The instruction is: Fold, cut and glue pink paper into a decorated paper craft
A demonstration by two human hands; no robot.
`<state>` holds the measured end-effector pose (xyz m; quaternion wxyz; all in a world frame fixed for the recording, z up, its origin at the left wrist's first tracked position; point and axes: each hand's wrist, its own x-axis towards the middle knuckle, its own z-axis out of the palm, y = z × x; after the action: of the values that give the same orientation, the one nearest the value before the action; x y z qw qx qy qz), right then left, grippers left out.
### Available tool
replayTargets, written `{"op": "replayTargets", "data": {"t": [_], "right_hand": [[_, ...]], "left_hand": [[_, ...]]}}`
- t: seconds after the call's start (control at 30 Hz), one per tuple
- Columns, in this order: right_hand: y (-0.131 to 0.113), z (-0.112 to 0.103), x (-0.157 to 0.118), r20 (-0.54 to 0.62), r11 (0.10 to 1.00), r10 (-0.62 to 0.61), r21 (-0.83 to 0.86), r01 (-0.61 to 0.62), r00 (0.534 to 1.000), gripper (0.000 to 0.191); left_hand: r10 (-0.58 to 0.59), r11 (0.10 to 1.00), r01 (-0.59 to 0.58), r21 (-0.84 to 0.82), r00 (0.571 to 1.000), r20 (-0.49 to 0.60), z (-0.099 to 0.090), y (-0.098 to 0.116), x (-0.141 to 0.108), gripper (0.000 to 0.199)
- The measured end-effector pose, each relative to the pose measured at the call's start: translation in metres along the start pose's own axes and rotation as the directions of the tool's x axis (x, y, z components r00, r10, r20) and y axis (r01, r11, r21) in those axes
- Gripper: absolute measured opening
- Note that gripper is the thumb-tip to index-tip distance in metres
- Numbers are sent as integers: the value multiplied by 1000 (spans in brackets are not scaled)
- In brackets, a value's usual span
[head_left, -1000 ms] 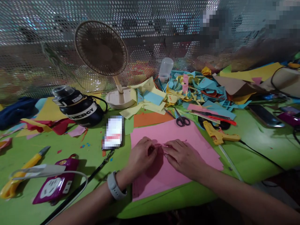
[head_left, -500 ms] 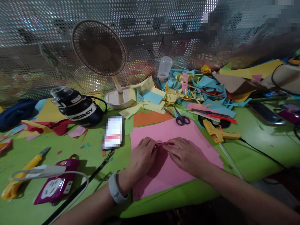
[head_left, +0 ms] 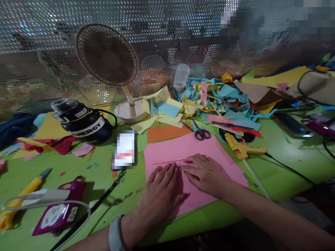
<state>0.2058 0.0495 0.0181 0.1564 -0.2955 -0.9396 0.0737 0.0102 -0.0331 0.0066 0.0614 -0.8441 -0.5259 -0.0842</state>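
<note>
A pink paper sheet (head_left: 178, 148) lies on the green table, with a thin dark line or narrow strip (head_left: 169, 162) across it above my hands. My left hand (head_left: 161, 188) rests on the sheet, fingers extended and thumb apart, holding nothing. Close beside it, my right hand (head_left: 204, 174) touches the paper with its fingertips drawn together; whatever is under them is too small to make out. Black-handled scissors (head_left: 201, 133) lie at the sheet's top edge, near an orange paper piece (head_left: 167, 133).
A phone (head_left: 125, 150), a purple pouch (head_left: 60, 209) and a yellow-handled cutter (head_left: 24, 195) lie left. Behind stand a black bottle (head_left: 83, 122) and a fan (head_left: 108, 57). Paper scraps (head_left: 222, 92) pile up at the back. A yellow glue gun (head_left: 243, 148) lies right.
My left hand has moved slightly down and left, opening flat on the paper with its thumb spread. The dark line above the fingers now shows. My right hand has barely moved.
</note>
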Motion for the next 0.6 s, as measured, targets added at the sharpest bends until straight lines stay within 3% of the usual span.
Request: {"op": "replayTargets", "data": {"t": [0.1, 0.37, 0.6], "right_hand": [[2, -3, 1, -12, 1000, 9, 10, -9, 1000, 26], [7, -10, 4, -3, 999, 49, 14, -49, 999, 26], [19, -3, 4, -67, 991, 130, 8, -130, 989, 24]], "left_hand": [[37, 999, -36, -9, 998, 43, 3, -4, -4, 76], [106, 991, -94, -92, 985, 135, -1, -21, -3, 79], [-14, 997, 28, -76, 984, 179, -4, 0, 6, 78]]}}
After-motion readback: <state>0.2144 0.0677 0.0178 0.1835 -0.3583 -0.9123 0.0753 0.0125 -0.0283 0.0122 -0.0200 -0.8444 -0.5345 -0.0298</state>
